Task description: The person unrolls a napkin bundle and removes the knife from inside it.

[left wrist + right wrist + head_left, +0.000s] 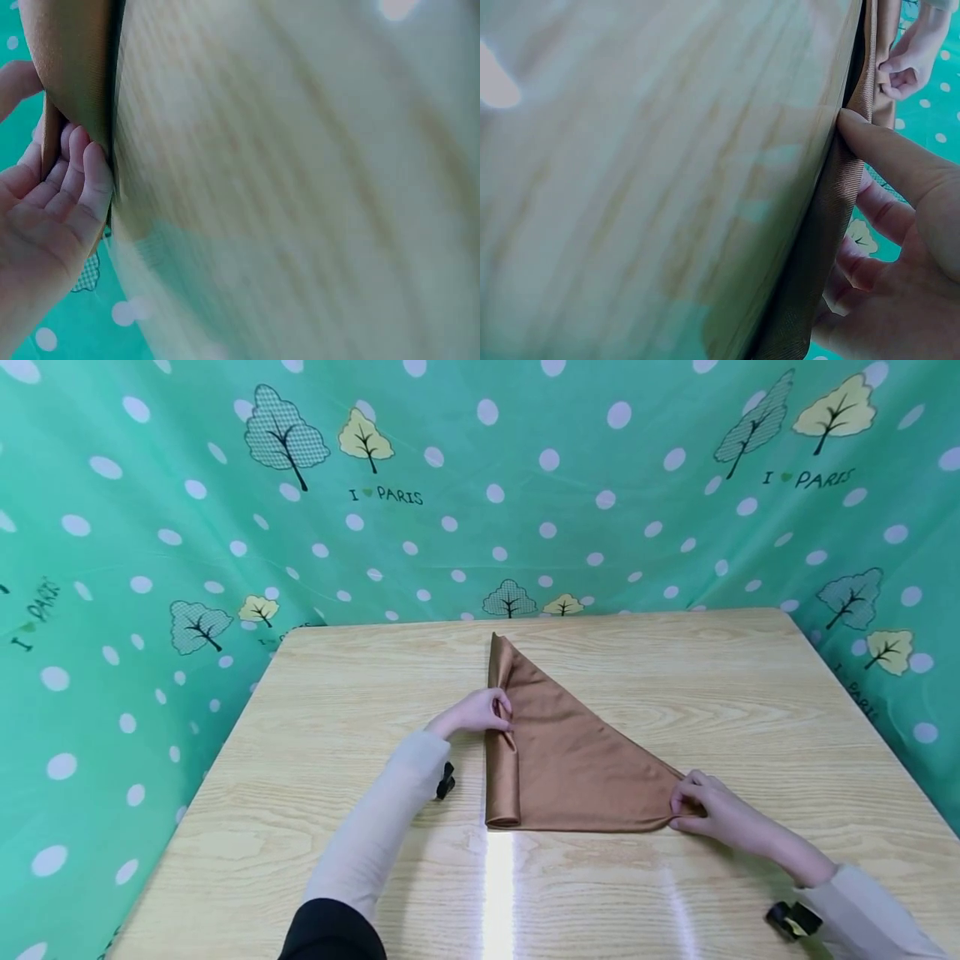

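Observation:
A brown satiny cloth [585, 752] lies on the table as a triangle, its long slanted edge running from the far tip down to the right. Along its left side a folded-over band [502, 785] runs upright, with a loop-like end at the near edge. My left hand [480, 710] pinches this band around its middle, puckering the fabric; in the left wrist view the thumb and fingers lie on either side of a fold. At the right corner my right hand [716, 810] pinches the cloth, thumb on the near edge in the right wrist view.
The wood-grain table [360, 693] spreads around the cloth, with glare at the near side. A green dotted curtain [480, 527] with printed trees hangs behind and along both sides. Small black devices [792, 920] sit at both wrists.

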{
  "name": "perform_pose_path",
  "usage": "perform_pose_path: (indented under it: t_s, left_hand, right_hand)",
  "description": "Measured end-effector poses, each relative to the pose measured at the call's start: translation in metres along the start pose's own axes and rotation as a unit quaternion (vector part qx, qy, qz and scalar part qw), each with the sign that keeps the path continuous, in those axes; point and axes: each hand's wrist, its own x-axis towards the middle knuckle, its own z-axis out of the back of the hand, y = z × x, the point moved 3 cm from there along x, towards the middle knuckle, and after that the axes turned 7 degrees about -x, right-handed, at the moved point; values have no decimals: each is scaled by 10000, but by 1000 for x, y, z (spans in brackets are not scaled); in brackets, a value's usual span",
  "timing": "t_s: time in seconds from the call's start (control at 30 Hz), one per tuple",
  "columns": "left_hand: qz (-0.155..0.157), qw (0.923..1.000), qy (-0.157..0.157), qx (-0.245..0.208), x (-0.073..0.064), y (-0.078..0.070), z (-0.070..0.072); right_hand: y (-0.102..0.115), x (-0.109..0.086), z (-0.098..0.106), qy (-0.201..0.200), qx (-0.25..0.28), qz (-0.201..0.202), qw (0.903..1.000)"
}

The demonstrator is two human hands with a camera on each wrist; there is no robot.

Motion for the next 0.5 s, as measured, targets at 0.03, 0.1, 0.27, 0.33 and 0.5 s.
perform_pose_path:
  t_s: [0.03, 0.1, 0.27, 0.33, 0.5]
  left_hand:
    - [11, 9999, -37, -120, -1, 1, 0]
    - [-24, 9994, -113, -329, -4, 0, 1]
    - [-82, 9958, -189, -890, -11, -1, 4]
    - [-15, 9929, -208, -1174, -15, 0, 6]
    - [129, 9836, -274, -1780, -22, 4, 14]
  right_hand:
    - [0, 0, 0, 2, -3, -2, 10000]
    - [0, 0, 0, 6, -8, 2, 10000]
    - [0, 1, 1, 15, 4, 26, 10000]
    - [1, 1, 1, 18, 15, 29, 10000]
    - [1, 2, 3, 53, 12, -23, 10000]
